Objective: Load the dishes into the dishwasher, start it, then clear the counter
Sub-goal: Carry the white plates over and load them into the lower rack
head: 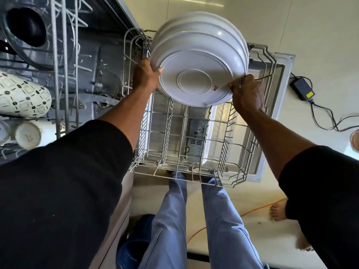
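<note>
Plates (194,82): a stack of white ones, held tilted with the undersides towards me, above the far end of the lower rack (169,121). The nearest underside carries a small red marking close to its rim. The stack is clear of the rack wires.

My left hand (145,76) grips the left rim of the stack. The thumb lies across the nearest underside; the rest of that hand is behind the stack and hidden. My right hand (246,92) grips the right rim, its fingers (236,85) curled round the edge beside the red marking.

The lower rack is pulled out over the open door (279,74). I see no dishes in the part that shows. The detergent dispenser (196,140) shows through the wires near the middle of the door.

The upper rack (66,74) sits to the left. It holds:
- a patterned bowl (21,96) on its side;
- a white cup (28,135) beside it, base towards me;
- a dark pot (27,26) at the far end.

A black power adapter (302,89) with its cable lies on the floor (320,35) just beyond the right edge of the door.
</note>
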